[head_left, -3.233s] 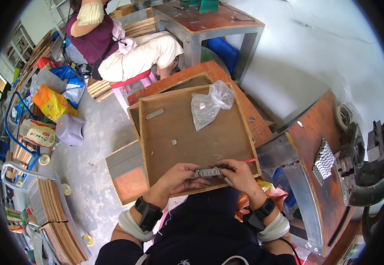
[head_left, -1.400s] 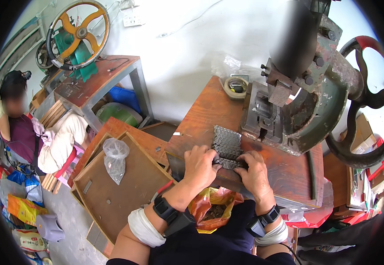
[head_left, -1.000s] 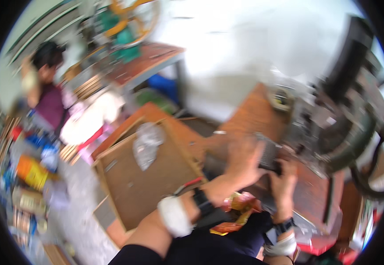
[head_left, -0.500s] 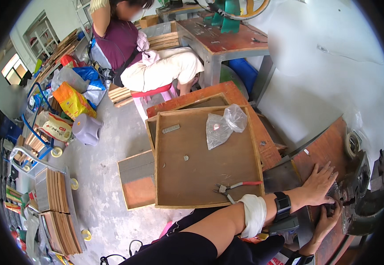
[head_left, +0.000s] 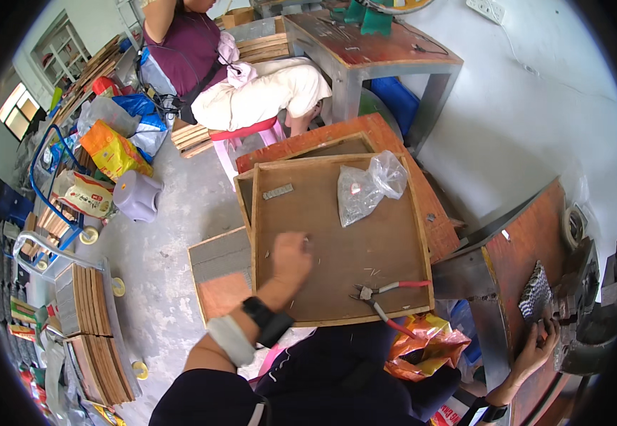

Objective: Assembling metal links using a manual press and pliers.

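Observation:
My left hand (head_left: pixel 291 254) rests palm down on the floor of a shallow wooden tray (head_left: pixel 415 234), fingers curled over something small that I cannot make out. My right hand (head_left: pixel 541 341) is far off to the right on a reddish workbench (head_left: pixel 518 248), fingertips touching a ridged metal block (head_left: pixel 536 292) beside a heavy press machine (head_left: pixel 592 312). In the tray lie red-handled pliers (head_left: pixel 383 297), a clear plastic bag (head_left: pixel 369 186) and a small grey metal strip (head_left: pixel 278 191).
Another person in a purple top (head_left: pixel 191 50) sits at the back by a metal table (head_left: pixel 365 50). Stacked wooden slats (head_left: pixel 92 326), bags, a grey stool (head_left: pixel 138 197) and a cart stand on the left. An orange bag (head_left: pixel 429 348) lies by my lap.
My left hand has left the press bench and come down onto the tray floor. My right hand stays at the metal block by the press. The head has turned back toward the tray.

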Motion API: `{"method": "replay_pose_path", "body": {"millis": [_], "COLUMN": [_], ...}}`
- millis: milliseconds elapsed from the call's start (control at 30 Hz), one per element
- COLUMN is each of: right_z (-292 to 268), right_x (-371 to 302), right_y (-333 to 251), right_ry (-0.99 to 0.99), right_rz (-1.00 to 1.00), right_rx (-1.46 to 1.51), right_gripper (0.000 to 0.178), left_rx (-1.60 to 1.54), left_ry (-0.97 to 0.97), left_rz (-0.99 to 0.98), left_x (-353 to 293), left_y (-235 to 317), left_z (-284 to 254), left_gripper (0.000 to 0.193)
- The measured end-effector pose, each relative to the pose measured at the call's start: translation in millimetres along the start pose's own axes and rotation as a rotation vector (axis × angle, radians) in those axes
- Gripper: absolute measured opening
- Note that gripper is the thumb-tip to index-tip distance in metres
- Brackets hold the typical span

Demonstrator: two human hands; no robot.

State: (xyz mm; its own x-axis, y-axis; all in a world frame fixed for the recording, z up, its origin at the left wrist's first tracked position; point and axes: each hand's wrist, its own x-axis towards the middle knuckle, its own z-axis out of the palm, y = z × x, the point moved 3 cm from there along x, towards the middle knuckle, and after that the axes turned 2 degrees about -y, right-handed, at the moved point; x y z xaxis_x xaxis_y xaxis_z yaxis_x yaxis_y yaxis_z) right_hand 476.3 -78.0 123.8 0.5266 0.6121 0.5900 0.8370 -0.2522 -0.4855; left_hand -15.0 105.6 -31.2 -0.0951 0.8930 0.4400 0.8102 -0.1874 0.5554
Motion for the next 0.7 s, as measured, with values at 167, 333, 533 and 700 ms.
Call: {"method": "replay_pose_path", "body": {"millis": [167,333,533,700], "right_z": [2.1,5.0,1.6,-0.3], "right_x": [1.4,-0.1,-0.3,-1.3], "right_y": [6.2,-1.1,-8.0,-10.2], "right_ry": [0.007,0.022,0.048,0.044], "right_rz": [-0.005,-0.004,-0.012,0.011], "right_rx": [0.050,0.044,0.015,0.007], "right_gripper": [0.025,0.022,0.019,0.019], "left_rx": [0.147,0.191,-0.002,-0.091], "left_ry": [-0.034,-0.051,-0.099,-0.034], "left_rz": [0.113,0.193,0.187,0.104], "left_x": [10.5,-3.4,-18.0,12.5], "left_y": [-14.9,-6.0,-18.9,11.5], "left_z": [-9.0,0.8,-4.6,6.8], "left_gripper": [0.021,0.021,0.020,0.033]}}
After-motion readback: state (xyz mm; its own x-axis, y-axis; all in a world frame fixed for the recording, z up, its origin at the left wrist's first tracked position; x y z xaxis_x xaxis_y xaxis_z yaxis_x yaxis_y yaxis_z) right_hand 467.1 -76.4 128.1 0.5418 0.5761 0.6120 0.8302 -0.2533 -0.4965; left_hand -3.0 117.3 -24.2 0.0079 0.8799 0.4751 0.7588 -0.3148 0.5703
